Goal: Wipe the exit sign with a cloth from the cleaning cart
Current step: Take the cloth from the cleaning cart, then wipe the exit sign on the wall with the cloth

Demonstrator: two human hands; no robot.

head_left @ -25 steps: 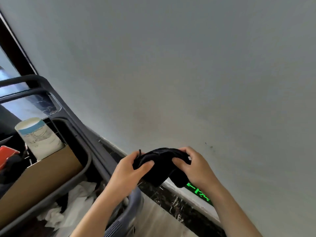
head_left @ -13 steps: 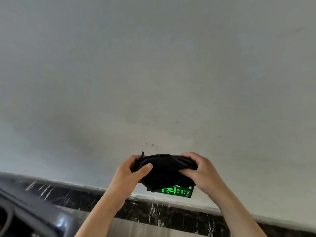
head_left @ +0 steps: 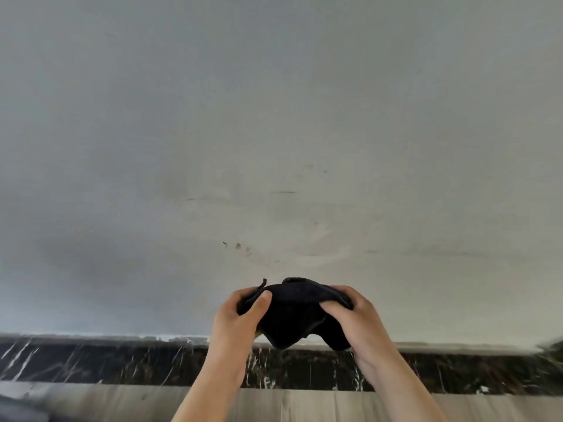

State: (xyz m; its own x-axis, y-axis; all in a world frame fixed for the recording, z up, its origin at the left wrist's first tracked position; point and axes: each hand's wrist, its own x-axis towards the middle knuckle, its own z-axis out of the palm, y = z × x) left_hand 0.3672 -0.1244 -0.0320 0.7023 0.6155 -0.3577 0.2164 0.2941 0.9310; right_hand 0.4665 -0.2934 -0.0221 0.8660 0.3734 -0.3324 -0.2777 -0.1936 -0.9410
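Both hands — the left hand [head_left: 236, 322] and right hand [head_left: 350, 319] — are still gripping a bunched dark cloth [head_left: 292, 312] with curled fingers before the pale wall [head_left: 274, 132], now hiding the green exit sign that was showing beneath it.

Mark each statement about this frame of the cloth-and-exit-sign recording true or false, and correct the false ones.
1. Both hands grip the dark cloth. True: the left hand and the right hand each hold a side.
2. The cloth is spread flat against the wall. False: it is bunched between the hands.
3. The glowing exit sign is in plain view. False: no sign shows.
4. A dark marbled baseboard runs along the foot of the wall. True.
5. The wall is spotless. False: small marks show above the cloth.
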